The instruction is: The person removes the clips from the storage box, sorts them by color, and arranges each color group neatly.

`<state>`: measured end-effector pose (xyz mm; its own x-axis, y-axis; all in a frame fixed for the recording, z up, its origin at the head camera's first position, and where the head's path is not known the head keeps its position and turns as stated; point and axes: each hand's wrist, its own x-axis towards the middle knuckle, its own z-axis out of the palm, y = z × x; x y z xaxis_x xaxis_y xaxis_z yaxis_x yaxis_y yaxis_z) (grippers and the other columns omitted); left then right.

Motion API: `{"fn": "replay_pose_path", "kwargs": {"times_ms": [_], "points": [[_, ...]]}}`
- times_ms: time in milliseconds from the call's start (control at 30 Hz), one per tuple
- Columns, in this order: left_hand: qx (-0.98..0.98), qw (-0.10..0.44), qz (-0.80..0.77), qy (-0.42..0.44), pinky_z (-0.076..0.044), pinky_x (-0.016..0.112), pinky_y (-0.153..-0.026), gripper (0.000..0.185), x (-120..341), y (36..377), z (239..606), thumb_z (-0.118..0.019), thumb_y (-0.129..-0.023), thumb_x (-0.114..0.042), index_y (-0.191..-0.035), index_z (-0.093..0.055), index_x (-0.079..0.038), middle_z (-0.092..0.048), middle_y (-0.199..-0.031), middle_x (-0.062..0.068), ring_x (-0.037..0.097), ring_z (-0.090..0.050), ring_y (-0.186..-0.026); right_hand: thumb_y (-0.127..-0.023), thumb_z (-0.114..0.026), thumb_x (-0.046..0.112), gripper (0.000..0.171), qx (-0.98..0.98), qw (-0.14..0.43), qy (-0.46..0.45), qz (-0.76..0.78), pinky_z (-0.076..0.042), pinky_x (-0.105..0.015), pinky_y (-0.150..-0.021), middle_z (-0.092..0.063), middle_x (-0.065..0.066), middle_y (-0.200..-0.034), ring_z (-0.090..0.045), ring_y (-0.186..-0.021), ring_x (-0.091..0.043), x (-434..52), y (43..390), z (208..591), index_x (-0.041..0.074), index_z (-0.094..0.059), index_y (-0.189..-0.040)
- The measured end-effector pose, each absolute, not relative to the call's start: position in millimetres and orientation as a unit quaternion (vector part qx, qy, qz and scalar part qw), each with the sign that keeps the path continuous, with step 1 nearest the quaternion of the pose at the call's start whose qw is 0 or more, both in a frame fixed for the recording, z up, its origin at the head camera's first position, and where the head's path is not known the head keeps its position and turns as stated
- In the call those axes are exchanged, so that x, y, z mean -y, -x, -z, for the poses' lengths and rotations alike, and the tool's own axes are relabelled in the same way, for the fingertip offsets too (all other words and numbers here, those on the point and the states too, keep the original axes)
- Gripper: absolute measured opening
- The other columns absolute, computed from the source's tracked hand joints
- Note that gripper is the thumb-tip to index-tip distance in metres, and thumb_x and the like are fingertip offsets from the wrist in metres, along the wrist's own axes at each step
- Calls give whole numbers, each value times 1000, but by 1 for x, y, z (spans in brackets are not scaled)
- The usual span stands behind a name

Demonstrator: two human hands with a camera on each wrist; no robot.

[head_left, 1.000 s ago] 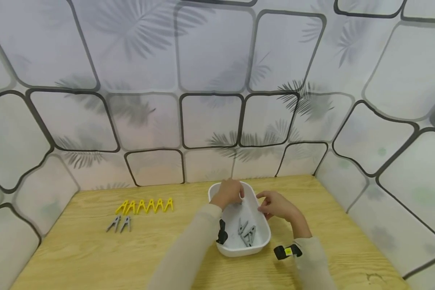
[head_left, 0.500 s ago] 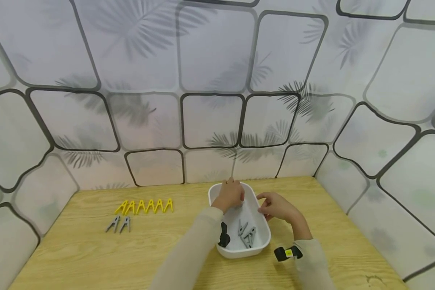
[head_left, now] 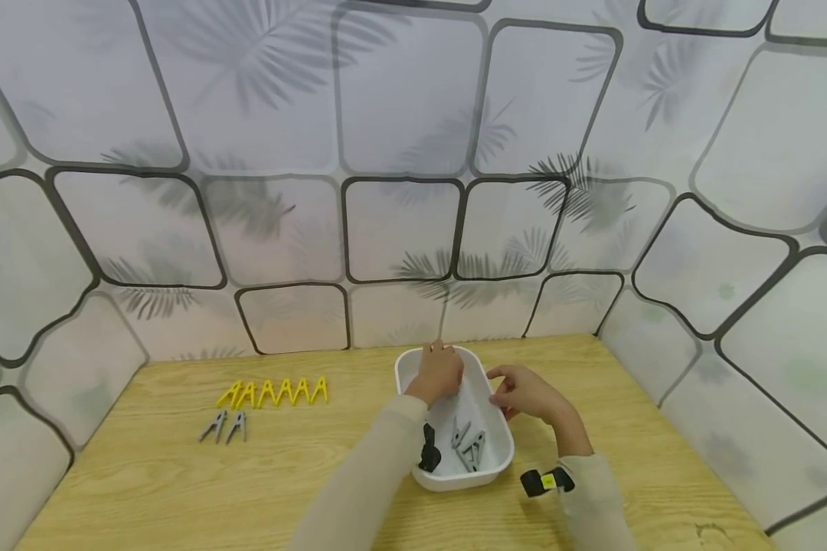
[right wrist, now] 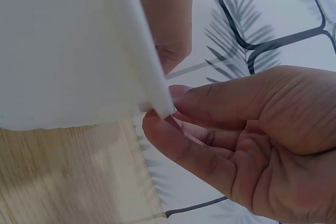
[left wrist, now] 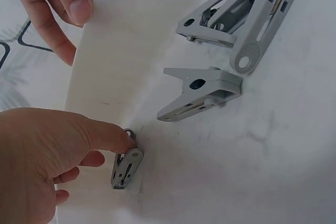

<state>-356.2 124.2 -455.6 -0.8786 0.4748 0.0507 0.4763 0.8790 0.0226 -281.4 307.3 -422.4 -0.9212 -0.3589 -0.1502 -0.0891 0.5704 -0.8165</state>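
Your left hand [left wrist: 31, 166] reaches into the white tub [head_left: 496, 459] at the bench's back edge, forefinger and thumb closing on a grey peg [left wrist: 126, 167] against its wall, while your right hand [head_left: 524, 394] pinches the rim, apparently to steady it.

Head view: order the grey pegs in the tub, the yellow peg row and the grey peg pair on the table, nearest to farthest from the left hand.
1. Grey pegs in the white tub: just below the left hand, inside the tub.
2. Yellow peg row: on the table, to its left.
3. Grey peg pair: farther left, in front of the yellow row.
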Motion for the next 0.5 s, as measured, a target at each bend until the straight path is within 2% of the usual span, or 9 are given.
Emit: {"fn": "replay_pose_path", "kwargs": {"times_ms": [233, 500], "points": [[970, 41, 8, 238, -40, 40, -100, 6, -125, 351, 452, -74, -87, -23, -89, -78, -19, -71, -111, 2, 22, -56, -112, -97, -62, 1, 50, -874, 151, 127, 444, -61, -48, -71, -66, -18, -87, -68, -69, -19, -306, 281, 422, -16, -45, -141], [971, 58, 12, 230, -39, 39, -92, 12, -126, 345, 442, -78, -83, -26, -74, -73, -23, -66, -106, -2, 19, -55, -104, -97, -63, 2, 51, -874, 153, 128, 444, -61, -48, -72, -66, -16, -87, -68, -69, -18, -307, 281, 421, -16, -45, -141]]}}
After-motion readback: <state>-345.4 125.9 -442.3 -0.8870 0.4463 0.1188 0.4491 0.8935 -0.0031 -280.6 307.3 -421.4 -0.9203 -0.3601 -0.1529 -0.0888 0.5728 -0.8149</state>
